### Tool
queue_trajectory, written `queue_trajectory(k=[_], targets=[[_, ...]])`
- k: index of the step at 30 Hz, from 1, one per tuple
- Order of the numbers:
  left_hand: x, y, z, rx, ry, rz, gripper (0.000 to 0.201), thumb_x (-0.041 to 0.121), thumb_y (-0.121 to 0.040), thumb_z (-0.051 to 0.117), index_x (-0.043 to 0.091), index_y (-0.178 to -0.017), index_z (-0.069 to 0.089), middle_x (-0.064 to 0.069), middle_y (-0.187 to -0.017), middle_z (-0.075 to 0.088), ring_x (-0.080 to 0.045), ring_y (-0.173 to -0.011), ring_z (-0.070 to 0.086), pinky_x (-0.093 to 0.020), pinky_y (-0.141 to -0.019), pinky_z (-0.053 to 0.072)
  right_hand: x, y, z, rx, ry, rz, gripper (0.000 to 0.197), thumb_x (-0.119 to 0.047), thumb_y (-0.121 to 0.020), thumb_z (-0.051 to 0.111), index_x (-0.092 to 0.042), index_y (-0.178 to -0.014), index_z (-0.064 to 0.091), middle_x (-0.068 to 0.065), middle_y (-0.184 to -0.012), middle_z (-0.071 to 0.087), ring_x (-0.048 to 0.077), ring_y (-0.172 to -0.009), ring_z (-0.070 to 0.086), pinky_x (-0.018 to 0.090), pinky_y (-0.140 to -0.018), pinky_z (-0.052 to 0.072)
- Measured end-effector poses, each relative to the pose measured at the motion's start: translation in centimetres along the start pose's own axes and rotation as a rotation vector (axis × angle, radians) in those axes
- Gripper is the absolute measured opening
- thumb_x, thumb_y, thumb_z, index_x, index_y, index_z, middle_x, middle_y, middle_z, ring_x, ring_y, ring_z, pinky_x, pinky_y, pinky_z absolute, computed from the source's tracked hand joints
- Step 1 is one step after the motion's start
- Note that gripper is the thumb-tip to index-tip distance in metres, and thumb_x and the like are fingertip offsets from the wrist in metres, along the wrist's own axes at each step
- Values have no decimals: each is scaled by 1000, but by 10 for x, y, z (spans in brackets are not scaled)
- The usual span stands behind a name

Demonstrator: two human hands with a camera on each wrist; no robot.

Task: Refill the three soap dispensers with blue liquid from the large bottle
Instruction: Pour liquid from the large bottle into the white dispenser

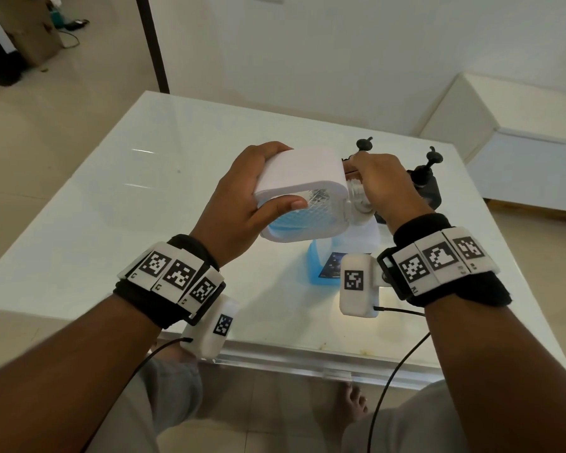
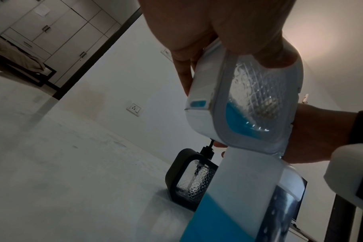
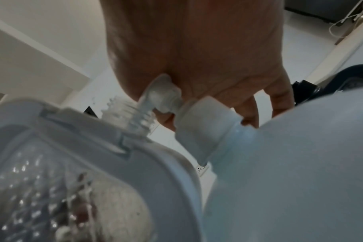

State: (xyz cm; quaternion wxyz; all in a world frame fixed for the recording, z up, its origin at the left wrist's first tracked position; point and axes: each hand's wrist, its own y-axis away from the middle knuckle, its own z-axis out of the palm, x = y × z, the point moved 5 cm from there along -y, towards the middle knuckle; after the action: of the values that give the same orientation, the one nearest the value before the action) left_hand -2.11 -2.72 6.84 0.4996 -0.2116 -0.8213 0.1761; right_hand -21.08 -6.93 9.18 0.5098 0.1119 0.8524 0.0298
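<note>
Black wristbands [image 1: 190, 256] carry white square-coded tags, white camera pods [image 1: 356, 282], black cables

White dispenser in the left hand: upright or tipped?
Tipped. The white dispenser lies on its side in the left hand; blue liquid pools along its lower edge.

1. White dispenser [image 1: 303, 173]: white frame; clear panel with a diamond-grid pattern; blue liquid [image 2: 237, 122] pooled at its low end.
2. Large bottle [image 1: 321, 266]: translucent pale plastic, blue in its lower part, with a dark label [image 1: 332, 264] and a white cap [image 3: 205, 121].
3. Two dark dispensers [image 1: 423, 188], far right: black frames and black pumps; the one in the left wrist view has the same clear diamond-grid panel.
4. Counter [image 1: 111, 204]: glossy white.
5. Wristbands [image 1: 174, 273]: black, with white tiles bearing black-and-white square codes.
6. Floor [image 1: 46, 103]: beige.
</note>
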Motion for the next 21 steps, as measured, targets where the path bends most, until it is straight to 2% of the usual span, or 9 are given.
queue_trajectory(k=[2, 5, 8, 11, 14, 16, 18, 21], targets=[[0, 0, 0, -1, 1, 1, 59, 54, -79, 56, 23, -127, 38, 8, -118, 45, 14, -107, 42, -3, -88, 37, -1, 0, -2, -2, -18, 24, 34, -26, -98, 44, -21, -72, 65, -9, -72, 65, 8, -64, 55, 23, -58, 37], [0, -1, -1, 5, 4, 4, 63, 53, -80, 57, 17, -129, 41, 7, -119, 46, 13, -107, 42, -3, -88, 37, -5, 2, -4, -21, -66, 3, 36, -33, -99, 43, -18, -77, 68, -7, -71, 68, 4, -59, 59, 23, -58, 40], [0, -1, -1, 5, 8, 10, 65, 52, -80, 57, 14, -130, 43, 7, -119, 46, 14, -107, 42, -3, -89, 37, -6, 3, -6, -30, -38, 7, 39, -36, -100, 40, -17, -81, 69, -5, -74, 69, 5, -63, 60, 24, -62, 41], [0, -1, 0, 8, 9, 8, 67, 52, -80, 57, 11, -131, 44, 7, -119, 46, 15, -106, 41, -3, -88, 36, -6, 2, -4, -19, 25, 19, 41, -35, -101, 38, -19, -76, 66, -6, -77, 66, 6, -67, 56, 24, -61, 39], [0, 0, 0, 10, -4, 5, 65, 54, -80, 57, 16, -130, 43, 9, -119, 45, 14, -107, 42, -4, -90, 36, -4, -2, -1, -42, 177, 15, 40, -34, -102, 35, -20, -75, 61, -11, -77, 58, 7, -70, 50, 24, -61, 35], [1, 0, -1, 5, -9, -2, 64, 54, -80, 56, 18, -130, 41, 10, -119, 45, 13, -107, 42, -5, -90, 38, -3, -3, 1, -50, 246, -7, 40, -33, -103, 34, -20, -72, 56, -8, -75, 53, 6, -65, 45, 20, -58, 33], [2, -1, 0, 5, 1, 1, 64, 53, -81, 57, 16, -130, 42, 10, -119, 45, 13, -106, 42, -5, -90, 37, -1, -3, 0, -35, 282, -22, 42, -33, -104, 35, -23, -65, 48, -2, -73, 47, 11, -61, 42, 17, -55, 31], [4, -1, 0, 19, 9, 9, 66, 51, -81, 58, 11, -131, 44, 8, -119, 46, 13, -107, 41, -3, -90, 34, -1, 0, 0, -51, 301, -32, 42, -28, -106, 33, -19, -68, 49, 7, -88, 49, 20, -75, 44, 16, -57, 29]])
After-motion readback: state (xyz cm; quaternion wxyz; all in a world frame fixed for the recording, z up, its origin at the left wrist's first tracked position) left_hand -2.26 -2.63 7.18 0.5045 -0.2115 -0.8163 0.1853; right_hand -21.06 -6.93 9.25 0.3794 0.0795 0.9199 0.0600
